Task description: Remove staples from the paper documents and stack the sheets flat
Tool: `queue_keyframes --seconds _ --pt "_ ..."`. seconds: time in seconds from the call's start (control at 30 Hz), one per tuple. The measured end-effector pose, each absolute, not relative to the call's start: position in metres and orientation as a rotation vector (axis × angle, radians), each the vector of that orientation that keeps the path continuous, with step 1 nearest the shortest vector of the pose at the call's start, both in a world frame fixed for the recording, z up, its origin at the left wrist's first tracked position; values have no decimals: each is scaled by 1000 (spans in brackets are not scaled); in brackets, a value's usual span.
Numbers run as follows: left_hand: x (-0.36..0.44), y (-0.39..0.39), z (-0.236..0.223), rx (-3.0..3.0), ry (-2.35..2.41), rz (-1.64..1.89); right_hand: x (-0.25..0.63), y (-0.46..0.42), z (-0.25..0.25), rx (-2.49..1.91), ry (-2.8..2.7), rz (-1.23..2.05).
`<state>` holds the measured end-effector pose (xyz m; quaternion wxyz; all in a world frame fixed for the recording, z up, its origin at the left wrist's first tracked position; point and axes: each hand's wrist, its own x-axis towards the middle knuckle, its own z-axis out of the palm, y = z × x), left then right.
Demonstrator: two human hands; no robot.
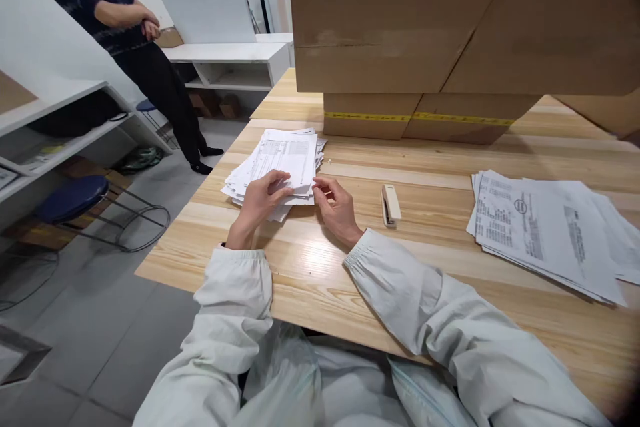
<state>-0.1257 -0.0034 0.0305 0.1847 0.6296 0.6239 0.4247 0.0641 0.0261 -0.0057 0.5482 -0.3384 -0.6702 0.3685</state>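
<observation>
A loose pile of printed papers (pixel 287 157) lies on the wooden table in front of me, its sheets fanned unevenly. My left hand (pixel 261 200) is at the near edge of the pile, thumb and fingers closed on the upper sheets. At the near right corner, my right hand (pixel 337 209) has its fingers curled in a pinch at the sheets' edge. Just right of that hand, a cream stapler (pixel 390 205) rests on the table. A second stack of printed papers (pixel 545 233), the top one bearing a round stamp-like mark, lies farther right.
Large cardboard boxes (pixel 400 27) are stacked at the back of the wooden table (pixel 310 280). A person (pixel 150 67) stands beyond the table's left edge with hands together. Blue stool (pixel 73 199), white shelves (pixel 225 53) and a whiteboard (pixel 203 3) are around the room.
</observation>
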Motion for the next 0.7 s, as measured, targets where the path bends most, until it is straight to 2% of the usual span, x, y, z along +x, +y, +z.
queue_keyframes --seconds 0.37,0.53,0.7 --pt "-113 -3 26 1837 2134 1540 63 28 -11 -785 -1575 890" --pt "-115 -3 25 2042 2137 1350 63 29 -12 -794 -1593 921" --pt "-114 -10 23 1997 1920 1206 63 29 -13 -798 -1565 979"
